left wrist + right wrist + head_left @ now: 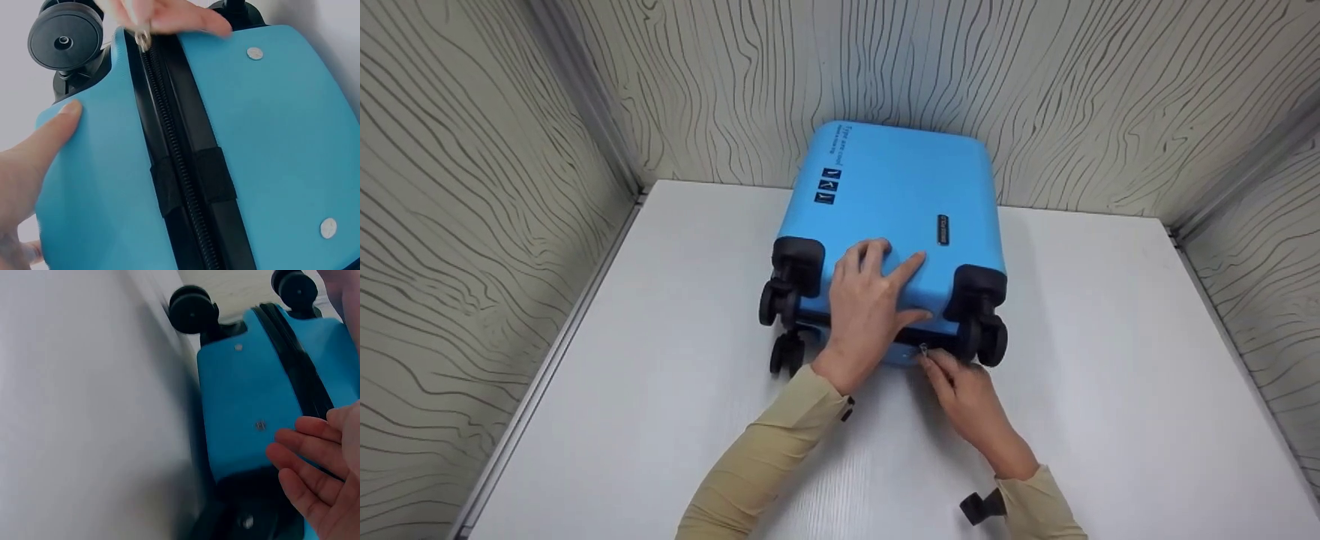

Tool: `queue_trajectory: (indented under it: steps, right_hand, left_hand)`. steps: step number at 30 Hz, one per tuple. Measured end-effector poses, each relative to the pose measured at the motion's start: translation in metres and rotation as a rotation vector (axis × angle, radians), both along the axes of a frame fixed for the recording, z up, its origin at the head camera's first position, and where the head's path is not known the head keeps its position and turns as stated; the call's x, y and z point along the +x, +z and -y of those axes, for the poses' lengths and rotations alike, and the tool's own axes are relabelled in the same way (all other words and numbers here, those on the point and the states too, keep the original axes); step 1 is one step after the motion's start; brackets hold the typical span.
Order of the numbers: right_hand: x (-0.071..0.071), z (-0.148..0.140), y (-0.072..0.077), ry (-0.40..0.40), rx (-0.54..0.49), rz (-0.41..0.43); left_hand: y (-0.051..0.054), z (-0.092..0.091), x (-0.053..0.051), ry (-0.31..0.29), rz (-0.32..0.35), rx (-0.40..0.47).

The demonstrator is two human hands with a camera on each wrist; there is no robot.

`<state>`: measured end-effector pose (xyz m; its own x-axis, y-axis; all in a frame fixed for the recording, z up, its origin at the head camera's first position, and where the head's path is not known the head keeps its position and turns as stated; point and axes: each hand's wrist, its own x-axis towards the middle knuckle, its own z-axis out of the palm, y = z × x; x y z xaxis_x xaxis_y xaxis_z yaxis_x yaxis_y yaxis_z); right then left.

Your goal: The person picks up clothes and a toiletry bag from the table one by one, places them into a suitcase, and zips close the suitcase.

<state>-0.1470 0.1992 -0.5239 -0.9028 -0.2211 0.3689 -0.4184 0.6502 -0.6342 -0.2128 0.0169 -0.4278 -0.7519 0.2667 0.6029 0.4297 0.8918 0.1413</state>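
Note:
A light-blue suitcase [900, 176] lies on its side with its wheeled end toward me. My left hand [862, 304] rests on its upper shell near that end, fingers spread. In the left wrist view, the left thumb [53, 138] presses the blue edge beside the black zipper [175, 140]. My right hand [964, 394] is at the seam by the right wheels, pinching the metal zipper pull [144, 40] between thumb and finger. The right wrist view shows the other fingers [309, 455] of that hand loosely bent; the pull is hidden there.
Black caster wheels [780, 301] stick out at the suitcase's near corners. It stands on a white table [675, 300], its far end close to the wood-patterned back wall [720, 90]. Metal rails [592, 112] run along the side walls.

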Motion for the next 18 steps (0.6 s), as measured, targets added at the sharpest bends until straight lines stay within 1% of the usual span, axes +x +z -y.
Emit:
queue_trajectory:
  steps: [4,7,9,11,13,16,18]
  right_hand:
    - [-0.008,0.021,0.003,0.055,-0.004,0.008]
    - [-0.013,0.035,0.003,0.103,0.011,-0.028]
    - [-0.016,0.043,0.002,0.121,0.04,-0.061]
    - [-0.019,0.049,0.0,0.128,0.081,-0.098]
    - [-0.021,0.054,-0.001,0.126,0.109,-0.112]
    - [-0.023,0.055,-0.002,0.124,0.133,-0.109]
    - [-0.023,0.053,-0.002,0.133,0.133,-0.093]
  left_hand:
    - [0.0,-0.001,0.0,0.0,-0.012,0.001]
    - [-0.002,-0.003,0.002,-0.008,-0.026,0.008]
    - [-0.003,-0.004,0.003,-0.017,-0.033,0.008]
    - [-0.004,-0.005,0.004,-0.024,-0.038,0.001]
    - [-0.005,-0.006,0.005,-0.031,-0.035,-0.008]
    - [-0.005,-0.003,0.006,-0.058,-0.022,-0.011]
    - [-0.002,0.0,0.006,-0.098,-0.003,0.009]
